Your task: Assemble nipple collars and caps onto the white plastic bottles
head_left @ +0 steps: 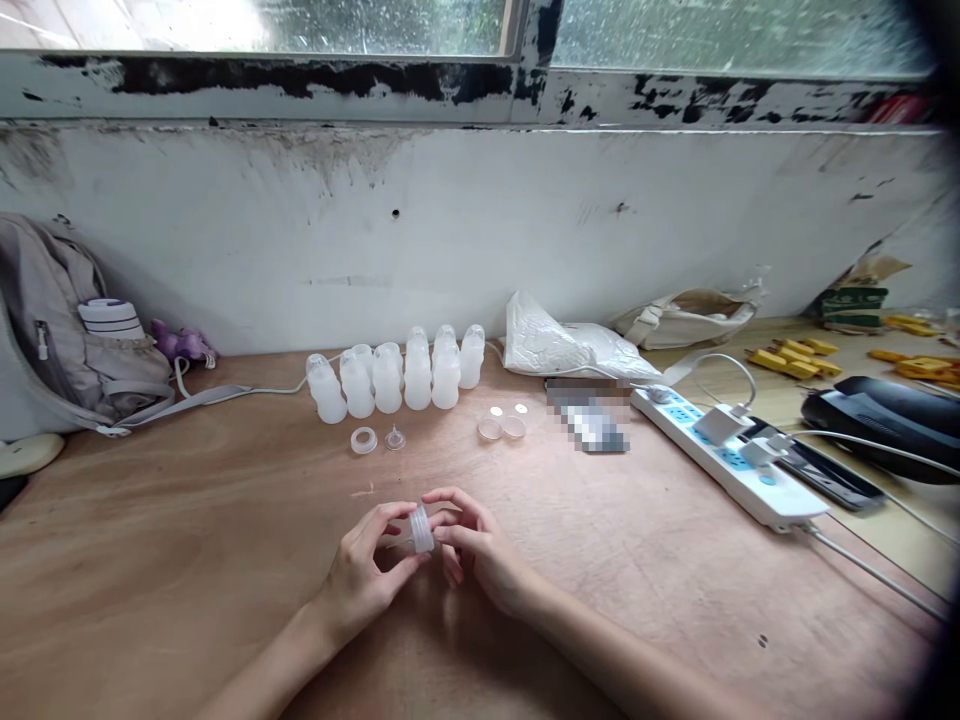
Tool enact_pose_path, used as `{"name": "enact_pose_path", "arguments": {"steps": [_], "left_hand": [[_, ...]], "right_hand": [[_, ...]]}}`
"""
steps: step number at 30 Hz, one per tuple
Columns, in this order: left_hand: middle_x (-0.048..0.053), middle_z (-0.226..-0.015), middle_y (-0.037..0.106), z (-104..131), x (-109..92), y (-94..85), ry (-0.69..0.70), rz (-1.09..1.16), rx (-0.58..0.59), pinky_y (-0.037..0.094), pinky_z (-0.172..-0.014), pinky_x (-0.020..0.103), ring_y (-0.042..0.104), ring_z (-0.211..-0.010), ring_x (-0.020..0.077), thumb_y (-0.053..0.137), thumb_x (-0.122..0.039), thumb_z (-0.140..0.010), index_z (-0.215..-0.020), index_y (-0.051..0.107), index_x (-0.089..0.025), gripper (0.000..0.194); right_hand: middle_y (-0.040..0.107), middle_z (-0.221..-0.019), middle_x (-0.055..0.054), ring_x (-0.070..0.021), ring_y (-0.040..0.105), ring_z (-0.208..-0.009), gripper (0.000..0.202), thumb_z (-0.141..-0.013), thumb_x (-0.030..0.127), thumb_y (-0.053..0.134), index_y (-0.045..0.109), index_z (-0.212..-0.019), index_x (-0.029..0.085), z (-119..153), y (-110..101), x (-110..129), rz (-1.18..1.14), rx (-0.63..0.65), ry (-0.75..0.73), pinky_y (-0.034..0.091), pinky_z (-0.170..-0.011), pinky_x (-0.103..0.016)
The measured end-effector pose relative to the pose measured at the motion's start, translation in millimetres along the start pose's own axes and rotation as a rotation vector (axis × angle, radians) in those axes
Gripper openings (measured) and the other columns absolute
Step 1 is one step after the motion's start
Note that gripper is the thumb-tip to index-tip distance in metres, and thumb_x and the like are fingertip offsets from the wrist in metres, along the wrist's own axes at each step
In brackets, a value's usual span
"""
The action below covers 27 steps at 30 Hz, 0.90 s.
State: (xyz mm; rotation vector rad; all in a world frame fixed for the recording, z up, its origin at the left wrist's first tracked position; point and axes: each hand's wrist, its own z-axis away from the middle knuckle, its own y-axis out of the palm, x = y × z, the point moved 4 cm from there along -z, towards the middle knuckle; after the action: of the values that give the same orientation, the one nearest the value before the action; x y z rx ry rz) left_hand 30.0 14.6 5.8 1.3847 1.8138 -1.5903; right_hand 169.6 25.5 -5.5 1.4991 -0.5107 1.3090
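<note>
My left hand grips a clear plastic ring-shaped cap between thumb and fingers, tilted on its side above the table. At its right face is my right hand, fingers curved and apart, fingertips close to or touching the cap. Beyond the hands lie a white ring and a clear nipple-shaped part. Two clear round discs or rings lie to their right, with two small white discs just behind. Several frosted bottles stand in a group at the back, some with clear domed tops.
A white power strip with plugs and cables crosses the right side, beside a dark phone and a black case. White plastic packages lie by the wall. A backpack sits at the left.
</note>
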Motion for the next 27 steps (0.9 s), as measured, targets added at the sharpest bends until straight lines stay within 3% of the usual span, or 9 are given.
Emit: {"name": "enact_pose_path", "arguments": {"steps": [8, 15, 18, 20, 25, 27], "left_hand": [[0.005, -0.101, 0.055, 0, -1, 0.6, -0.060, 0.214, 0.039, 0.054, -0.074, 0.030, 0.060, -0.088, 0.0168, 0.055, -0.018, -0.074, -0.111, 0.043, -0.023, 0.040], [0.006, -0.104, 0.050, -1, 5, 1.7, -0.133, 0.284, -0.016, 0.052, -0.080, 0.033, 0.058, -0.092, 0.0178, 0.057, -0.018, -0.073, -0.111, 0.043, -0.022, 0.041], [0.006, -0.103, 0.054, -2, 5, 2.0, -0.165, 0.310, -0.012, 0.051, -0.080, 0.032, 0.058, -0.092, 0.0181, 0.058, -0.020, -0.072, -0.109, 0.044, -0.021, 0.039], [0.006, -0.101, 0.057, -3, 3, 1.8, -0.172, 0.316, -0.008, 0.050, -0.082, 0.033, 0.059, -0.091, 0.0182, 0.059, -0.020, -0.071, -0.107, 0.045, -0.020, 0.038], [0.008, -0.106, 0.058, -2, 2, 2.5, -0.166, 0.311, -0.003, 0.046, -0.087, 0.037, 0.057, -0.097, 0.0205, 0.062, -0.020, -0.069, -0.101, 0.043, -0.020, 0.037], [0.010, -0.110, 0.057, -1, 2, 3.3, -0.149, 0.303, 0.009, 0.045, -0.089, 0.038, 0.056, -0.100, 0.0212, 0.062, -0.020, -0.069, -0.100, 0.042, -0.020, 0.037]], "right_hand": [[0.060, -0.090, -0.003, -0.0051, 0.048, -0.042, 0.027, -0.075, 0.019, 0.049, 0.046, -0.102, 0.021, 2, 5, 7, 0.064, 0.117, -0.028, 0.042, -0.042, -0.020], [0.054, -0.103, -0.005, -0.0045, 0.051, -0.044, 0.036, -0.083, 0.035, 0.044, 0.032, -0.116, 0.026, 10, 11, 10, 0.159, 0.106, -0.093, 0.045, -0.052, -0.024], [0.054, -0.103, -0.005, -0.0058, 0.051, -0.049, 0.032, -0.084, 0.038, 0.042, 0.036, -0.113, 0.025, 13, 13, 11, 0.261, 0.092, -0.155, 0.045, -0.052, -0.025], [0.055, -0.098, -0.005, -0.0071, 0.051, -0.052, 0.026, -0.085, 0.037, 0.042, 0.043, -0.106, 0.022, 13, 11, 12, 0.343, 0.037, -0.213, 0.045, -0.051, -0.023], [0.053, -0.077, -0.001, -0.0076, 0.049, -0.052, 0.020, -0.082, 0.035, 0.047, 0.049, -0.094, 0.019, 10, -5, 17, 0.493, -0.245, -0.272, 0.043, -0.045, -0.020], [0.052, -0.080, -0.001, -0.0091, 0.052, -0.056, 0.025, -0.080, 0.036, 0.049, 0.047, -0.099, 0.019, 6, -6, 15, 0.449, -0.225, -0.217, 0.042, -0.042, -0.019]]}}
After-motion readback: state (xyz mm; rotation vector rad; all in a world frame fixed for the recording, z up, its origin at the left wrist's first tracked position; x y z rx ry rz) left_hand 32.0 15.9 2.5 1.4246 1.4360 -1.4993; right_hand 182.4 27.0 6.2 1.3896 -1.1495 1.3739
